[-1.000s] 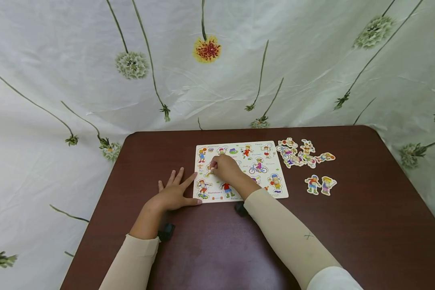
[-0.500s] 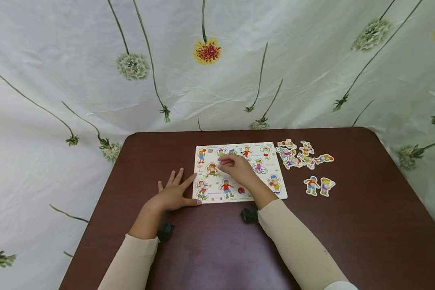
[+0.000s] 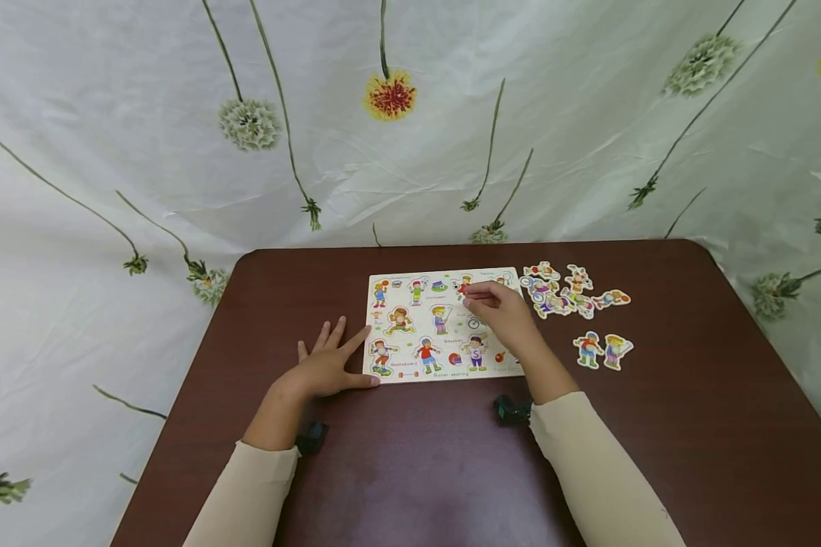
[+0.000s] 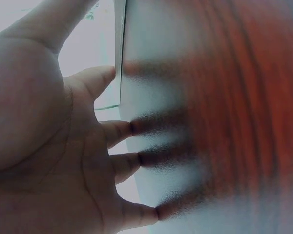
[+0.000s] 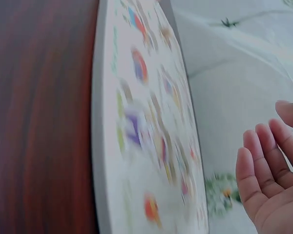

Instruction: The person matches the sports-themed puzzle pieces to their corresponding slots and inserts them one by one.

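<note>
A white puzzle board (image 3: 410, 367) printed with children playing sports lies on the table. My left hand (image 3: 321, 371) rests on the table with fingers spread; its thumb and index finger touch the board's left edge. In the left wrist view, the fingertips (image 4: 118, 132) meet the tabletop. My right hand (image 3: 509, 323) is above the right part of the board, covering some figures there. The right wrist view shows that hand (image 5: 278, 180) with fingers loosely bent, the thumb apart from them and nothing held.
Several loose figure pieces (image 3: 553, 302) lie in a cluster right of the board. Nearer me are two more pieces, one in red and blue (image 3: 589, 350) and one in yellow (image 3: 616, 352). Behind the dark table (image 3: 410, 471) hangs a flowered white cloth (image 3: 438, 152).
My right hand has moved right across the board, from the running figure toward the right side, uncovering the middle figures. Its fingers have loosened. My left hand has stayed in place.
</note>
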Available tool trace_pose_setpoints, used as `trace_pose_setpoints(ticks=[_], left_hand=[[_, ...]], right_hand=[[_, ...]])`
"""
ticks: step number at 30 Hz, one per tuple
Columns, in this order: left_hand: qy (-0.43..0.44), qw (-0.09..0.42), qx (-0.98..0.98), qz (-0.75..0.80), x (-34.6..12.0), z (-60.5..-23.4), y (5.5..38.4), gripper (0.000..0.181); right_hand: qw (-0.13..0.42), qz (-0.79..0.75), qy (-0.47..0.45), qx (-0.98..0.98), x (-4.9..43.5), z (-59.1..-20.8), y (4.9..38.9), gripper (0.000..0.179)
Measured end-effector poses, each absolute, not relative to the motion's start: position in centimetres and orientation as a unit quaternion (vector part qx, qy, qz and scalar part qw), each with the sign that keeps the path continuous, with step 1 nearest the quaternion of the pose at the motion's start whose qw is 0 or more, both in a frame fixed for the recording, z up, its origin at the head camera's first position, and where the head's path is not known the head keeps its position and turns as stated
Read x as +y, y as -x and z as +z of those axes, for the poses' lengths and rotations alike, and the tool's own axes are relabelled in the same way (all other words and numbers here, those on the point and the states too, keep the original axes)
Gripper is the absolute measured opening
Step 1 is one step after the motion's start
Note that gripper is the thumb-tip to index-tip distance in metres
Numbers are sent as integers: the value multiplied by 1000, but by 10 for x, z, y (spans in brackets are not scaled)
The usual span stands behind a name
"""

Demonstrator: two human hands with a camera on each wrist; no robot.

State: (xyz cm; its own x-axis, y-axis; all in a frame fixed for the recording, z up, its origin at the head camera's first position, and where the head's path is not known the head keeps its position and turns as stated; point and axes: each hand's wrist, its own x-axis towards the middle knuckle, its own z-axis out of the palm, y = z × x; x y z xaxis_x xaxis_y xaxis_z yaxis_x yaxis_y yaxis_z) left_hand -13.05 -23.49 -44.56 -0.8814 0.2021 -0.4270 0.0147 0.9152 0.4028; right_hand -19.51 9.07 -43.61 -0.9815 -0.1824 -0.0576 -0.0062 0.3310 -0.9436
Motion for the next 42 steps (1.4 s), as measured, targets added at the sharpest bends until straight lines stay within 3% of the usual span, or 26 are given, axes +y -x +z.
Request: trace_pose_setpoints(ticks=[10,21,33,42], left_hand=[[-55,236,950,198,-235,-442,130,102],[-50,234,950,202,-239,-438,128,101],[-55,231,950,203,-238,-441,128,101],[-59,232,949,206,-235,-444,129,101]], right_hand=[[23,-582,-2,813,158,-431,194,39],[24,-547,-48,836,221,-431,170,51],[86,-386,22,918,264,-444,151,30],[74,-303,73,947,267,-450,153,18]])
